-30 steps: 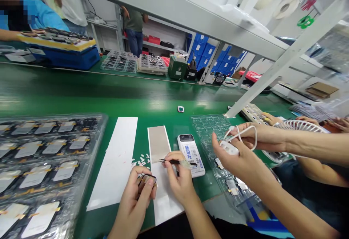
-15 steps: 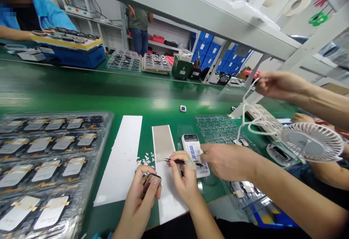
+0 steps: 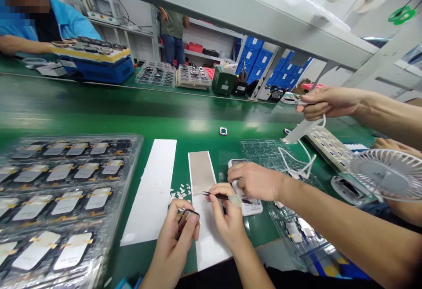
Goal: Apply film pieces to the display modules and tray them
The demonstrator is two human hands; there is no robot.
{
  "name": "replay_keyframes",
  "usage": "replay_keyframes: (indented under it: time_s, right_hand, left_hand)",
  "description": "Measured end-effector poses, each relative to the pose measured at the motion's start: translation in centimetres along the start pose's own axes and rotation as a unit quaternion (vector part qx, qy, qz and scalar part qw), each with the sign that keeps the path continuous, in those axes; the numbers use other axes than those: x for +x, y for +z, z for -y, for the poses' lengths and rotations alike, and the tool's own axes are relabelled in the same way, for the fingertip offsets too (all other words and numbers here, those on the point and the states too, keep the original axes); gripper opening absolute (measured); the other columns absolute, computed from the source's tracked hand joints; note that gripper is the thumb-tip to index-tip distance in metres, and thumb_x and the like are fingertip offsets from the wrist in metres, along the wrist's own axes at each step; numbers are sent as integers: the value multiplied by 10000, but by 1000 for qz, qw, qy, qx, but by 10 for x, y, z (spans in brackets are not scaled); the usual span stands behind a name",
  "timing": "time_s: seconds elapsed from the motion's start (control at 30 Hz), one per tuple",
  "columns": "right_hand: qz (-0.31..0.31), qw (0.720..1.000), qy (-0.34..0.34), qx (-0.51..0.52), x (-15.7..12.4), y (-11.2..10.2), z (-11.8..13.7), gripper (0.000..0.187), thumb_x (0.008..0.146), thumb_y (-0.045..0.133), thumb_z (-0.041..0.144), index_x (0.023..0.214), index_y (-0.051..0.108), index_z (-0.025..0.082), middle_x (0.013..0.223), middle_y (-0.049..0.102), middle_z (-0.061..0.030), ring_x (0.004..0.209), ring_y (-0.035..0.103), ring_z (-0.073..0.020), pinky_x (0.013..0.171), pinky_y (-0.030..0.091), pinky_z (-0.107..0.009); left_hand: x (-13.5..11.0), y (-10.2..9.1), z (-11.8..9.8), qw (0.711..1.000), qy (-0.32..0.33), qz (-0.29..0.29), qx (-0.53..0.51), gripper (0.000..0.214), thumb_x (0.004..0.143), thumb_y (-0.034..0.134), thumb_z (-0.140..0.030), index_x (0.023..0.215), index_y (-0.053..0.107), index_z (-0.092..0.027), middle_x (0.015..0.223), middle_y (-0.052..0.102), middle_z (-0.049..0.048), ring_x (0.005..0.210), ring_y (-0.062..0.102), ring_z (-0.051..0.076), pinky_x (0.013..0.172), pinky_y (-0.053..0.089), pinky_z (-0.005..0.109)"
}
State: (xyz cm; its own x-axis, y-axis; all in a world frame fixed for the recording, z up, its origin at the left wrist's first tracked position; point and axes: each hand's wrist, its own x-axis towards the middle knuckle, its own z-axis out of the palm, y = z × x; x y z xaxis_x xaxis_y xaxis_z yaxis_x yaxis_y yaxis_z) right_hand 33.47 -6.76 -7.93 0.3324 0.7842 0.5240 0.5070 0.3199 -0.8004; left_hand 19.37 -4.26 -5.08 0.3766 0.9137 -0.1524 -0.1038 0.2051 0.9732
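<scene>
My left hand (image 3: 176, 240) is closed around a small black-rimmed watch screen (image 3: 190, 214), partly hidden by the fingers. In my right hand (image 3: 229, 221) is a pair of dark tweezers (image 3: 220, 196), held in a pinch with the tips pointing left. Those tips are over a white strip with a grey-brown sheet (image 3: 201, 172) on its far half. Small white scraps (image 3: 180, 192) lie left of this strip, beside a long white sheet (image 3: 150, 196). Just right of my right hand, another person's hand (image 3: 253, 179) rests on a white power bank (image 3: 252, 207).
A clear tray (image 3: 108, 232) of watch screens fills the left side. The other person's second hand (image 3: 316, 102) holds a white cable (image 3: 308, 159) at the right. A white fan (image 3: 385, 174) stands near that arm. One small part (image 3: 223, 131) lies ahead on the green bench.
The other person's near hand has moved left onto the power bank; their far hand now grips the cable end. My hands keep their hold, while the view has shifted slightly.
</scene>
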Motion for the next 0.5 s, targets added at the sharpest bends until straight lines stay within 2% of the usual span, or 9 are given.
replay_keyframes:
  time_s: [0.33, 0.5]
  right_hand:
    - [-2, 1000, -6, 6, 0, 0, -1, 180, 977, 457, 109, 1048, 547, 248, 983, 559, -46, 934, 581, -167, 793, 509, -299]
    - [-10, 1000, -9, 12, 1, 1, -1, 182, 981, 443, 113, 1044, 541, 253, 969, 555, -43, 904, 583, -163, 781, 512, -297]
  left_hand:
    - [-1, 0, 2, 1000, -19, -8, -15, 397, 867, 598, -596, 899, 465, -224, 507, 503, -66, 421, 349, 88, 466, 224, 208]
    - [-1, -1, 7, 1000, 0, -10, -21, 447, 853, 590, -655, 921, 468, -230, 520, 500, -72, 407, 330, 80, 462, 215, 205]
